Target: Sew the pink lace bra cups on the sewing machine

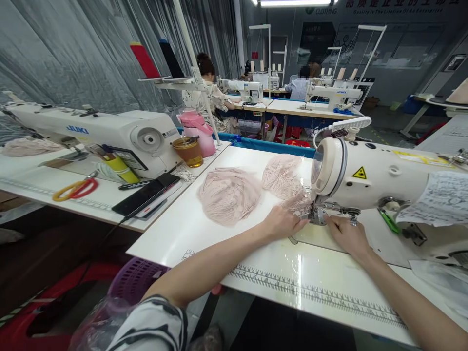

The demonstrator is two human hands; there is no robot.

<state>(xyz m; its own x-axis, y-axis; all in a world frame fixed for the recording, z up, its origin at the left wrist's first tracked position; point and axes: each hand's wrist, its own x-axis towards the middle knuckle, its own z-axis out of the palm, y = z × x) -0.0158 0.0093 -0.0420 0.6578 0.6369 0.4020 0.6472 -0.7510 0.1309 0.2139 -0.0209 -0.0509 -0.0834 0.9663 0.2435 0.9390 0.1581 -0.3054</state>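
Observation:
My left hand (pixel 287 222) is closed at the front of the sewing machine's (pixel 376 170) needle area, with its fingers pinching a pale pink lace fabric piece (pixel 299 204). That fabric runs toward the presser foot (pixel 317 215). On the other side of the foot, my right hand (pixel 348 236) has its fingers bent and pressed together by the needle. Whatever lies between those fingertips is hidden. Two heaps of the same pale pink lace rest to the left: a larger lace heap (pixel 230 196) and a smaller lace heap (pixel 281 174) close behind my left hand.
A printed ruler (pixel 292 287) runs along the white table's (pixel 175 239) front edge. On the adjoining table are a second sewing machine (pixel 120 136), scissors (pixel 76 189), a phone (pixel 146 195), a cup (pixel 188 152) and a pink jug (pixel 199 131). A purple basket (pixel 135 278) stands below.

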